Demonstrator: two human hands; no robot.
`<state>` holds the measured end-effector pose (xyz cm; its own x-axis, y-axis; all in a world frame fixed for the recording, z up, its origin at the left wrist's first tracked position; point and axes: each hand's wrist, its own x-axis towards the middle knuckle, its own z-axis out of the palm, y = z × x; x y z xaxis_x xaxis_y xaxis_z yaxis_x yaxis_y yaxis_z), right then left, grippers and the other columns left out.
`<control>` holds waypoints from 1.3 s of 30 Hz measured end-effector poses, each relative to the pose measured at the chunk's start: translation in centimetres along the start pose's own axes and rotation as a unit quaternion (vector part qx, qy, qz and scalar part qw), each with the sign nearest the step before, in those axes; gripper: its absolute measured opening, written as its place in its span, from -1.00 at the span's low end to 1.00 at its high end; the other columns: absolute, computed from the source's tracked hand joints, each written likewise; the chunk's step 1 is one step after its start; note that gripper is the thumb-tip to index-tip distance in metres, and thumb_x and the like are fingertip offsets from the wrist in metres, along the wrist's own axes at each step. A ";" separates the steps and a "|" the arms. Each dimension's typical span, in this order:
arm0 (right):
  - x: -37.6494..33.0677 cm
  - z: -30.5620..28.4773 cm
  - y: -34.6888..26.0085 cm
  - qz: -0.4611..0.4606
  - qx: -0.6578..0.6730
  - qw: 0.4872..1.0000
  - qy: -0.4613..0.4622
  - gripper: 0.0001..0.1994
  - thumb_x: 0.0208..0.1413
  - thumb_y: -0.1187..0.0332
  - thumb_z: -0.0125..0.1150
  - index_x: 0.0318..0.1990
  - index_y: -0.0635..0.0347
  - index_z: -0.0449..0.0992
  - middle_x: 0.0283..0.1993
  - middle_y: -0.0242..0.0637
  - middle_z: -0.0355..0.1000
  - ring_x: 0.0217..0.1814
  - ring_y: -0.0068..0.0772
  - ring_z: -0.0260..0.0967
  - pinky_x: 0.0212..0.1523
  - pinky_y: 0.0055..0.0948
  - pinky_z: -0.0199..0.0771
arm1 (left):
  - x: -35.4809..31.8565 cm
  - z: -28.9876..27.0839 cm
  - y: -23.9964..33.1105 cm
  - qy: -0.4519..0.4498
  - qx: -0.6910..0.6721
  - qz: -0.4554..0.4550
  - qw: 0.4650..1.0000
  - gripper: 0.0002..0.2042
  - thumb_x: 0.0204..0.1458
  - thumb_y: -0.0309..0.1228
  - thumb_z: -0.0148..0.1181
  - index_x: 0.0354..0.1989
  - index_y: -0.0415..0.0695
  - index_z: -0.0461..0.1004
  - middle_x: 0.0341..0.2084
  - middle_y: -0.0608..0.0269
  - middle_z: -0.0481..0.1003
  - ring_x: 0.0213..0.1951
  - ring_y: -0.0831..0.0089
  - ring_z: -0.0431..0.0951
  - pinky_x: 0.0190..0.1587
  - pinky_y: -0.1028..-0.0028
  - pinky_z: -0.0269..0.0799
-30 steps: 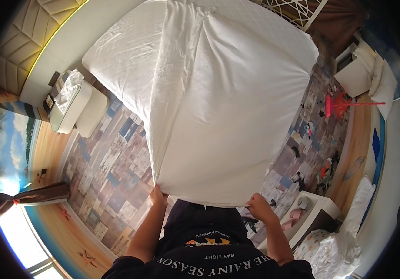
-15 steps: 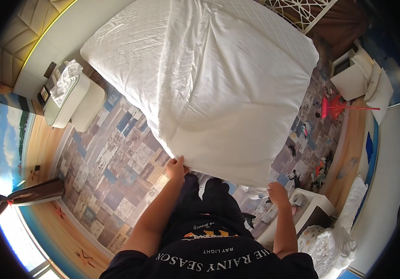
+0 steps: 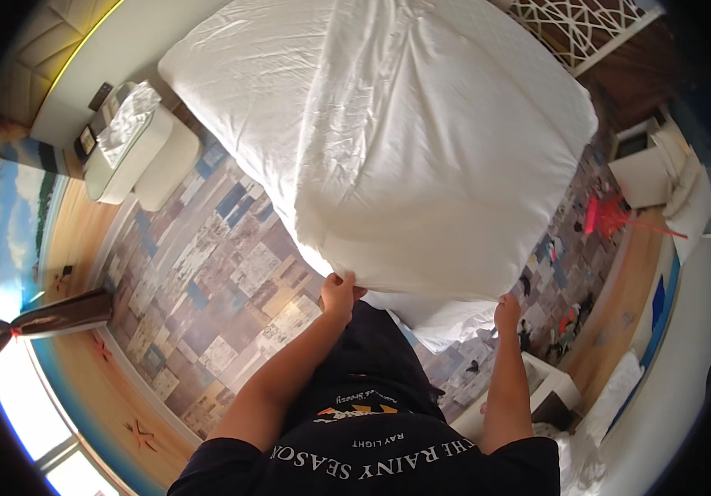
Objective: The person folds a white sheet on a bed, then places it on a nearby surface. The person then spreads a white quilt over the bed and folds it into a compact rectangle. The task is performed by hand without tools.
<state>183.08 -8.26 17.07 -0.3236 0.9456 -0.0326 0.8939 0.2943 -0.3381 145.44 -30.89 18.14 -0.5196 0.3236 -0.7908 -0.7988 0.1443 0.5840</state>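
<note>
View: head camera, looking down past the person's chest to the floor.
Left hand (image 3: 338, 294): raised in front of the body, fingers curled and pinched onto the lower edge of the white duvet (image 3: 405, 140), near its left corner.
Right hand (image 3: 507, 312): raised at about the same height, fingers closed around the duvet's lower edge further right; the fingertips are hidden in the fabric.
Hand spacing: the two hands are well apart, both touching the same hem.
White duvet: held up and spread wide, puffed out and billowing away from the person; it fills the upper middle of the view. The surface is creased, with a long fold running from the top down towards the left hand.
Second white fabric (image 3: 442, 316): a bunched white layer hangs just below the duvet's hem, between the two hands.
Forearms: both bare, entering from the lower edge; the person wears a dark short-sleeved shirt (image 3: 372, 446).
Floor (image 3: 207, 289): patchwork-patterned covering in mixed colours, beneath the duvet and to the left.
White nightstand (image 3: 124, 149): upper left, well apart from the hands, with crumpled white cloth on top.
Red item (image 3: 608, 217): lies on the floor at the right, near the duvet's right side.
White furniture (image 3: 649, 174): at the right edge, beyond the red item.
</note>
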 end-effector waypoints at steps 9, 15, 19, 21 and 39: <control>1.0 7.0 4.2 -0.023 -0.131 0.958 -0.253 -0.93 -0.13 0.40 0.11 -0.51 0.19 0.42 -0.38 -0.12 0.43 -0.23 -0.03 0.41 -0.23 -0.15 0.41 | 5.5 0.3 1.0 0.069 -0.198 -0.190 0.959 -0.79 0.03 -0.50 0.14 -0.18 -0.13 0.30 -0.38 0.20 0.42 -0.34 0.32 0.47 -0.27 0.36 0.48; -1.4 3.1 -0.8 0.139 -0.199 0.887 -0.393 -0.79 -0.08 0.39 0.10 -0.28 0.23 0.54 -0.15 0.01 0.47 -0.02 0.05 0.40 -0.01 -0.16 0.41 | 5.5 1.3 2.2 -0.005 -0.209 -0.313 0.926 -0.85 0.11 -0.34 0.09 -0.29 -0.16 0.39 -0.42 0.27 0.45 -0.33 0.38 0.46 -0.24 0.42 0.47; -6.7 3.2 3.6 0.192 -0.227 0.842 -0.451 -0.76 -0.13 0.36 0.14 -0.29 0.24 0.58 -0.16 0.02 0.48 -0.05 0.03 0.42 -0.04 -0.19 0.43 | 3.8 4.8 3.4 -0.084 -0.172 -0.231 0.954 -0.81 0.16 -0.26 0.03 -0.19 -0.10 0.38 -0.34 0.26 0.45 -0.27 0.36 0.47 -0.23 0.39 0.45; -9.8 2.9 6.1 0.234 -0.211 0.829 -0.462 -0.74 -0.13 0.31 0.15 -0.29 0.23 0.59 -0.14 0.00 0.48 -0.04 -0.05 0.43 -0.02 -0.24 0.42 | 3.2 6.6 3.8 -0.095 -0.145 -0.222 0.959 -0.82 0.17 -0.29 0.02 -0.18 -0.12 0.37 -0.31 0.24 0.45 -0.25 0.35 0.47 -0.22 0.37 0.46; 3.7 3.1 -10.3 -0.123 -0.008 0.932 -0.340 0.12 -0.44 -0.02 0.50 0.34 0.07 -0.04 0.35 -0.11 -0.02 0.42 0.05 -0.19 0.31 0.10 -0.13 | 3.3 10.5 4.7 -0.063 0.107 -0.152 0.981 -0.74 0.07 -0.31 0.15 -0.22 -0.27 0.39 -0.34 0.14 0.49 -0.37 0.31 0.54 -0.33 0.36 0.56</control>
<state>171.72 -8.21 17.51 -0.6358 0.5443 -0.5473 0.7699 0.4978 -0.3993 143.16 -19.36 20.23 -0.2151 0.3457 -0.9134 -0.8217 0.4413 0.3605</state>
